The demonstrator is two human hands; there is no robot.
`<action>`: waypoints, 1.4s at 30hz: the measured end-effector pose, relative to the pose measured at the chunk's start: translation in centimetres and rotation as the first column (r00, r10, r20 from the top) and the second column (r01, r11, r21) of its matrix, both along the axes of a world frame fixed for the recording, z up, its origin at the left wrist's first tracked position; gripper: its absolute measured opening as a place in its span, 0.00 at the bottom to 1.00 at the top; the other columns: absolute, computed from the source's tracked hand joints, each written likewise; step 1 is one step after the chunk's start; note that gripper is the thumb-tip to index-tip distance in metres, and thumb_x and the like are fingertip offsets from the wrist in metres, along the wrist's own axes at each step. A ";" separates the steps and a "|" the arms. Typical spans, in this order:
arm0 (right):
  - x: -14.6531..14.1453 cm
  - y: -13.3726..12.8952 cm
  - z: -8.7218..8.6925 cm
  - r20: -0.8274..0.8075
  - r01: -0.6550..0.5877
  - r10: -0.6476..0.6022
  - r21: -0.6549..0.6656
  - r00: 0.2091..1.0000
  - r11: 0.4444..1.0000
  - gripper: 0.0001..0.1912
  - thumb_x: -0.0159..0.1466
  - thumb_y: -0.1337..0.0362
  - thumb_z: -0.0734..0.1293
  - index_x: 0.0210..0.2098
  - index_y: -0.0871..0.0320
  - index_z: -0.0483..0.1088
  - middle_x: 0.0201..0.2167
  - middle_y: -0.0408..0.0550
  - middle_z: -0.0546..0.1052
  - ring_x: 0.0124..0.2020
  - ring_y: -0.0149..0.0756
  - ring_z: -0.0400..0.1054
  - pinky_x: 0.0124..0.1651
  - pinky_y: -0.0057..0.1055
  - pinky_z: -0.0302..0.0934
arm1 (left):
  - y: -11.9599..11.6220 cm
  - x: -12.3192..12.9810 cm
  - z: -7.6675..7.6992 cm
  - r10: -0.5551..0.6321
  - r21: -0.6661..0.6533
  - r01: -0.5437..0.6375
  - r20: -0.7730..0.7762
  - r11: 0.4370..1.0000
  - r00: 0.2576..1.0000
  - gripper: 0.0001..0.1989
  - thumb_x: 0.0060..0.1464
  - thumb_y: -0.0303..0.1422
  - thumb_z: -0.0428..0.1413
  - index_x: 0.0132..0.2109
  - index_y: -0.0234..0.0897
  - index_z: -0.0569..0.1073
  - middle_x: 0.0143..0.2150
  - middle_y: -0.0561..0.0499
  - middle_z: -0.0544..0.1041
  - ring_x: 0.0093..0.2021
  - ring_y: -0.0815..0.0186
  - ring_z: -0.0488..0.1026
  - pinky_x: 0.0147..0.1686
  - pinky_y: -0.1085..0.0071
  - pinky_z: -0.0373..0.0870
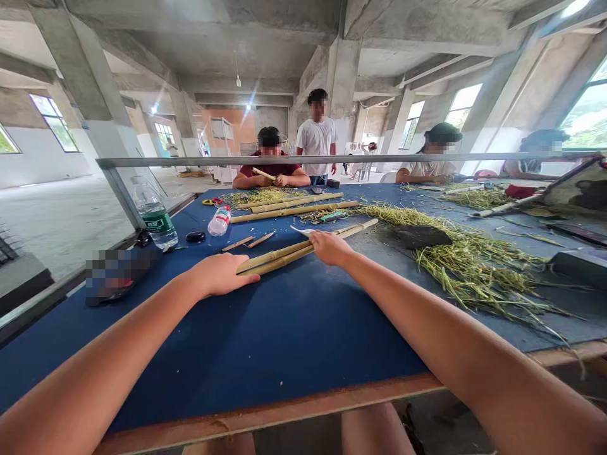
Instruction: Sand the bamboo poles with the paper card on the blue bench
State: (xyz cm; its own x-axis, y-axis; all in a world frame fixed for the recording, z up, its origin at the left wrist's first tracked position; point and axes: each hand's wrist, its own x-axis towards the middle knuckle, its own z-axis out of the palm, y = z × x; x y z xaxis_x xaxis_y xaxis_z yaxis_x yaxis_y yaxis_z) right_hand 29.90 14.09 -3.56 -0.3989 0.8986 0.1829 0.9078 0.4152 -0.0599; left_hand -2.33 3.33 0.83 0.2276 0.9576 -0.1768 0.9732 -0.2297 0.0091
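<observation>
Two thin bamboo poles [284, 253] lie side by side at a slant over the blue table [265, 341]. Around their near left ends my left hand [227, 275] is closed, with the thumb along the lower edge. My right hand [329, 248] is pinched over the poles near their middle and holds a small white piece [301, 232], which looks like a blade or paper and points left. The far ends of the poles stick out past my right hand. Just behind lie a green-handled tool [333, 216] and two pencil-like sticks [262, 239].
More bamboo poles [294, 212] lie farther back. Bottles [159, 221], a black round object [195, 236] and yellow-red scissors [212, 201] are at left. Plant shavings [455, 265] and a dark block [420, 237] spread at right. Several people are across the table; a metal bar [284, 160] spans it.
</observation>
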 end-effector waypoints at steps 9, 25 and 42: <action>-2.9 -1.2 -1.8 -0.101 -0.206 0.214 0.085 0.972 0.975 0.27 0.87 0.65 0.60 0.78 0.57 0.80 0.80 0.56 0.79 0.84 0.49 0.70 0.87 0.42 0.59 | 0.2 0.1 -0.3 -0.013 0.005 0.013 0.015 1.000 1.000 0.34 0.70 0.68 0.50 0.59 0.47 0.83 0.64 0.38 0.92 0.60 0.38 0.90 0.52 0.55 0.81; -2.3 -0.6 -1.8 -0.097 -0.155 0.164 0.098 0.982 0.983 0.25 0.86 0.66 0.63 0.75 0.59 0.82 0.78 0.60 0.81 0.81 0.49 0.73 0.85 0.42 0.62 | 0.8 -0.4 -0.9 0.015 0.015 -0.015 0.014 1.000 1.000 0.36 0.67 0.71 0.50 0.57 0.49 0.83 0.62 0.40 0.93 0.59 0.39 0.90 0.51 0.55 0.81; -2.9 -2.3 -0.4 -0.146 -0.161 0.155 -0.030 0.977 0.987 0.28 0.91 0.59 0.59 0.83 0.59 0.76 0.83 0.59 0.76 0.87 0.49 0.66 0.89 0.43 0.55 | 0.4 -0.2 -0.4 -0.003 0.009 0.003 0.014 1.000 1.000 0.36 0.68 0.71 0.49 0.57 0.48 0.82 0.63 0.41 0.93 0.59 0.39 0.90 0.50 0.56 0.80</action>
State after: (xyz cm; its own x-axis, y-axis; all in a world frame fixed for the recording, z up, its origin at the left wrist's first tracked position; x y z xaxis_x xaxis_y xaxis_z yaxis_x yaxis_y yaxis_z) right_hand 27.00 11.84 -3.92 -0.5090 0.8342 0.2122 0.8118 0.5471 -0.2039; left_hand -2.48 3.75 0.41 0.2329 0.9584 -0.1648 0.9723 -0.2328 0.0203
